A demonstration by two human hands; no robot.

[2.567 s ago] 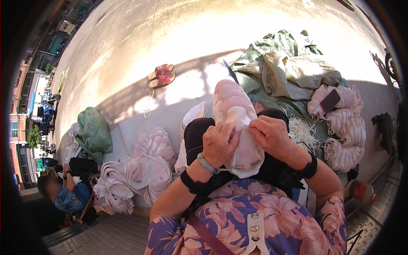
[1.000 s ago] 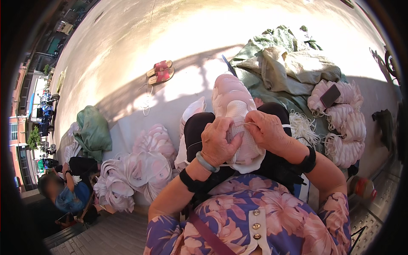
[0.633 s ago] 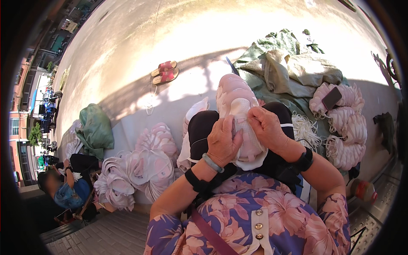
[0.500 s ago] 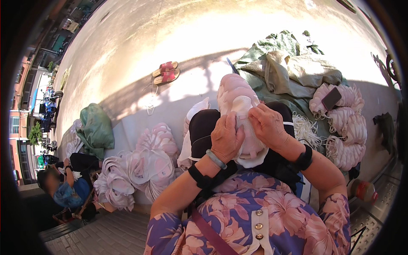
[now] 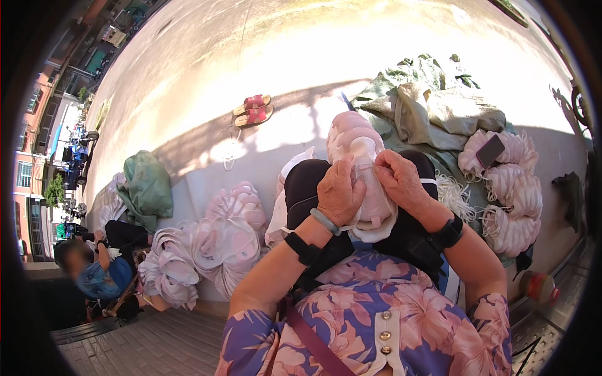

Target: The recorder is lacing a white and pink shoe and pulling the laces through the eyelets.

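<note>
A pale pink and white shoe upper (image 5: 373, 194) rests on my lap, between my black-clad knees, at the near end of a nested stack of similar uppers (image 5: 352, 128). My left hand (image 5: 339, 193) is closed on the upper's left edge, thumb lying over it. On the opposite edge, my right hand (image 5: 404, 182) has its fingers pinched together beside the lacing area. Whether a lace is between the fingertips is too small to tell.
More bundled uppers lie left (image 5: 229, 241) and right (image 5: 514, 194), with a phone (image 5: 490, 151) on the right ones. White laces (image 5: 454, 195) lie by my right knee. Green sacks (image 5: 407, 116) and red sandals (image 5: 253, 110) are farther off. Another person (image 5: 103, 276) sits at left.
My right fingers have shifted slightly along the upper's right edge, and my left hand has turned a little. Both hands stay at the same upper. The whole view has tilted slightly.
</note>
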